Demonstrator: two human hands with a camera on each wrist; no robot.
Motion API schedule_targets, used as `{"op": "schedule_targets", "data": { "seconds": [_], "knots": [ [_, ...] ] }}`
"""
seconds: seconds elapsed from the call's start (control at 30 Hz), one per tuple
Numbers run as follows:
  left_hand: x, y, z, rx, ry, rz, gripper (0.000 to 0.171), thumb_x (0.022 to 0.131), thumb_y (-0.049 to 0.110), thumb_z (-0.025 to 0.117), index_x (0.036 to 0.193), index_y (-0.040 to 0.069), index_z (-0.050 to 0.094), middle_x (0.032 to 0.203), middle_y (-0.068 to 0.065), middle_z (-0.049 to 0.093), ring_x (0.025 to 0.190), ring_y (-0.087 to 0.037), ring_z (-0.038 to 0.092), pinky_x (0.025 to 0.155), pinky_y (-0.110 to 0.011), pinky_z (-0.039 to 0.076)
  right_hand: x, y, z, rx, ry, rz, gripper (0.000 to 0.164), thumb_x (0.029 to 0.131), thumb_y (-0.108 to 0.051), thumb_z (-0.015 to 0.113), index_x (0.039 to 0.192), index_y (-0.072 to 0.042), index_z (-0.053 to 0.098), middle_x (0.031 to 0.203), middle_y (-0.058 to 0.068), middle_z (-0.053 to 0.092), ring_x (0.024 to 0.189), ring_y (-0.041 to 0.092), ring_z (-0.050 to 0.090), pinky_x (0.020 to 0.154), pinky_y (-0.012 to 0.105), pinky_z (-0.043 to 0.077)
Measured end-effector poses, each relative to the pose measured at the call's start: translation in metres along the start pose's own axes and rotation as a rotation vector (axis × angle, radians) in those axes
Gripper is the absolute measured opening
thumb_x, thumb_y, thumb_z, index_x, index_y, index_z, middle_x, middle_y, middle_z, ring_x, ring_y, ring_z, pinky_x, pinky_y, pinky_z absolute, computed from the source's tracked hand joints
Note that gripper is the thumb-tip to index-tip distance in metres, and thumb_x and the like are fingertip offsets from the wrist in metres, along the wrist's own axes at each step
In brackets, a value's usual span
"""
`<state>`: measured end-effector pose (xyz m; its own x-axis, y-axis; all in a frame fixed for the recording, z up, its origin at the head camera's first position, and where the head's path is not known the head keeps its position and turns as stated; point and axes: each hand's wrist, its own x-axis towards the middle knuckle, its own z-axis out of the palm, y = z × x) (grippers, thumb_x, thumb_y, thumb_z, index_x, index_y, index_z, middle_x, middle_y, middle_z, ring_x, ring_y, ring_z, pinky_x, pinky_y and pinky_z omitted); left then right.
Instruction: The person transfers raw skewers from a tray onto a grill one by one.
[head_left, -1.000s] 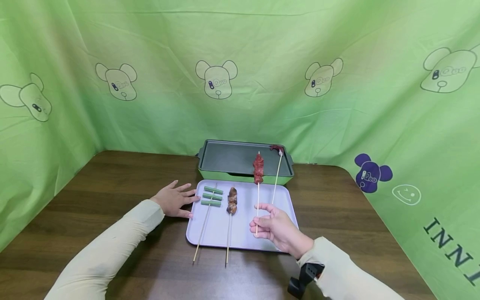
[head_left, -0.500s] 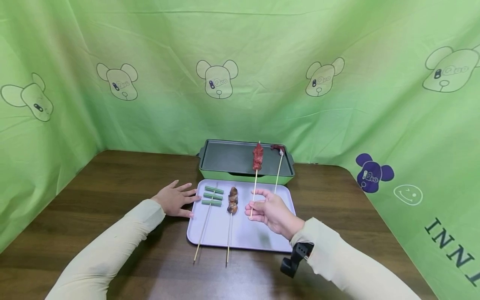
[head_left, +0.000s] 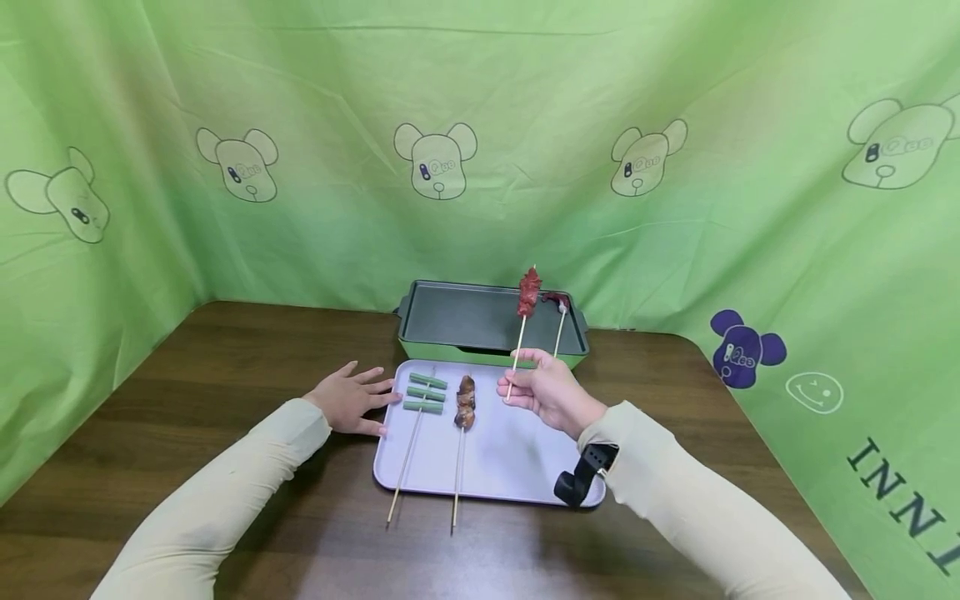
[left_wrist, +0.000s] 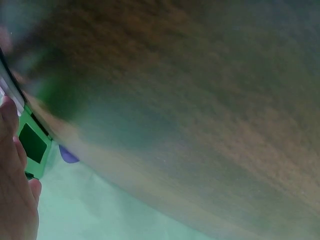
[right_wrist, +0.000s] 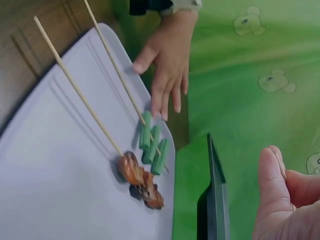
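Red meat point(head_left: 528, 293) beyond right grip point(head_left: 551, 390), stick point(head_left: 520, 340) pinched

Left wrist view: counter point(left_wrist: 200, 100) blurred, left hand point(left_wrist: 17, 195) cut off at edge. Lower end of dark-red skewer point(head_left: 563, 307) hidden behind right hand point(head_left: 553, 393).

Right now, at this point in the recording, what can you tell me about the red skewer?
The red skewer has lumpy, raw-looking meat pieces packed near the top of a thin, pale, wood-like stick, whose tip pokes out above them. It points upward, leaning slightly right in the head view. The right hand pinches the stick's lower part, the only contact visible. In that view, the meat overlaps the right part of the dark grill plate; its height above it cannot be told.
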<state>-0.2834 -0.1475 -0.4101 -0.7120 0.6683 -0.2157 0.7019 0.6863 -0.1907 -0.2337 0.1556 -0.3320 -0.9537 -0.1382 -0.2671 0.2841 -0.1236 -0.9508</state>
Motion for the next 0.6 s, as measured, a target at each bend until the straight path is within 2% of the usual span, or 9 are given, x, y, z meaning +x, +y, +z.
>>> {"op": "schedule_targets", "data": {
  "seconds": [0.4,0.6],
  "knots": [
    [0.002,-0.001,0.001,-0.003,-0.002,-0.006,0.069,0.092,0.062,0.043,0.147,0.022,0.042,0.152,-0.002,0.037,0.142,-0.028,0.024,0.111,-0.056,0.019,0.026,-0.012,-0.008,-0.002,0.046,-0.006,0.047,0.097,0.009,0.042,0.141,0.005,0.026,0.069,0.006,0.065,0.058,0.011,0.065,0.056,0.022,0.054],
    [0.001,0.000,0.000,-0.012,-0.014,-0.014,0.068,0.092,0.061,0.043,0.147,0.021,0.041,0.152,-0.002,0.036,0.143,-0.028,0.024,0.111,-0.055,0.018,0.040,-0.011,-0.014,0.033,0.052,0.029,0.049,0.098,0.009,0.042,0.143,0.003,0.025,0.070,0.007,0.065,0.059,0.012,0.066,0.058,0.023,0.055]
  ]
}}
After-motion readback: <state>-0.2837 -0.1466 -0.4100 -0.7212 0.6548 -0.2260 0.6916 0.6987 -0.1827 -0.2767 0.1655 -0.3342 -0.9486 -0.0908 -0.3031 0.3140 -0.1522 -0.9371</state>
